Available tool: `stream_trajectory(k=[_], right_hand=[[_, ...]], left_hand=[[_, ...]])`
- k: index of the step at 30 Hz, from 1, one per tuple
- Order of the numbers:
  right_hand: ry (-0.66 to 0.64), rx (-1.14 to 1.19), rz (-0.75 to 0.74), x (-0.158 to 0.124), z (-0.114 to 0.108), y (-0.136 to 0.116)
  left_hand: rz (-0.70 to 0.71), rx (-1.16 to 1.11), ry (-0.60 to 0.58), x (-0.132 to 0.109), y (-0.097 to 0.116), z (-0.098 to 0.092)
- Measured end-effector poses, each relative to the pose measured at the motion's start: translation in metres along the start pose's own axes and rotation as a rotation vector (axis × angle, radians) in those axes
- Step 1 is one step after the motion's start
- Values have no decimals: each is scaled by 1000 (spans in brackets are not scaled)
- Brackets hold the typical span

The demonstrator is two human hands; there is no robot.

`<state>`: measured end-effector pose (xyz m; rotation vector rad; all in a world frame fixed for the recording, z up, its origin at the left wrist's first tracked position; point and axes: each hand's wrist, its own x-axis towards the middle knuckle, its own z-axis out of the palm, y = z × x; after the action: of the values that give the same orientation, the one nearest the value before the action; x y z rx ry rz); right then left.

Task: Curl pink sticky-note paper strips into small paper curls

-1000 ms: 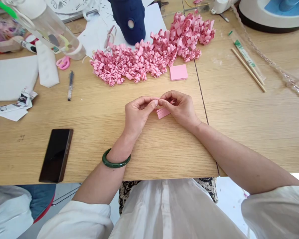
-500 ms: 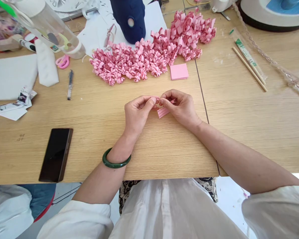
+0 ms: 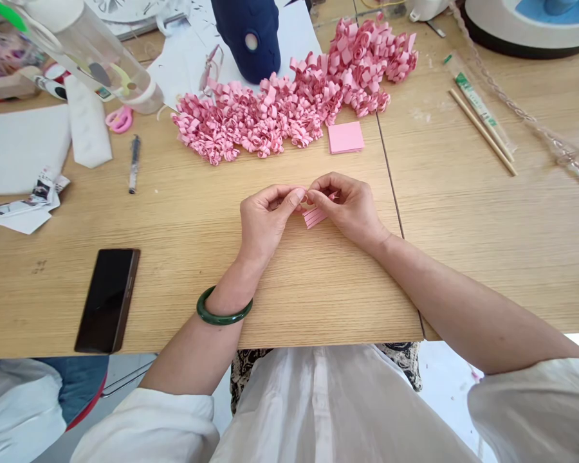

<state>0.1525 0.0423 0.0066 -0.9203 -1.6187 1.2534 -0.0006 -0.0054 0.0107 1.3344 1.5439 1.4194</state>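
Note:
Both hands meet over the table, fingertips touching, around a pink paper piece [image 3: 314, 217] cut into strips. My left hand [image 3: 267, 215] pinches the end of a strip between thumb and forefinger. My right hand [image 3: 345, 202] is closed on the same piece, with a thin pink tip poking out above its thumb; the fingers cover most of the paper. Beyond the hands lies a long heap of curled pink paper [image 3: 270, 112]. A small stack of flat pink paper [image 3: 346, 137] rests just in front of the heap's right part.
A black phone [image 3: 107, 300] lies near the front edge at left. A pen [image 3: 134, 164], pink scissors [image 3: 119, 119] and a clear bottle [image 3: 110, 64] are farther back. A dark blue cup [image 3: 249, 42] stands behind the heap; wooden sticks [image 3: 482, 132] lie right. Another person's sleeve [image 3: 22, 411] shows lower left.
The fingertips have drawn slightly closer together over the strip. The whole view has shifted very slightly; nothing else has visibly moved.

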Motion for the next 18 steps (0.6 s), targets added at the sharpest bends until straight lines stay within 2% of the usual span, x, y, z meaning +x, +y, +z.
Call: stream_trajectory(k=[8,14,18], right_hand=[[-14,-17,1,0,1,1],[-22,-31,-8,-1,1,-1],[-21,-19,-12,-1,2,0]], left_hand=[[21,22,0,0,-3,0],[161,124,38,-2,0,0],[197,170,54,-4,3,0]])
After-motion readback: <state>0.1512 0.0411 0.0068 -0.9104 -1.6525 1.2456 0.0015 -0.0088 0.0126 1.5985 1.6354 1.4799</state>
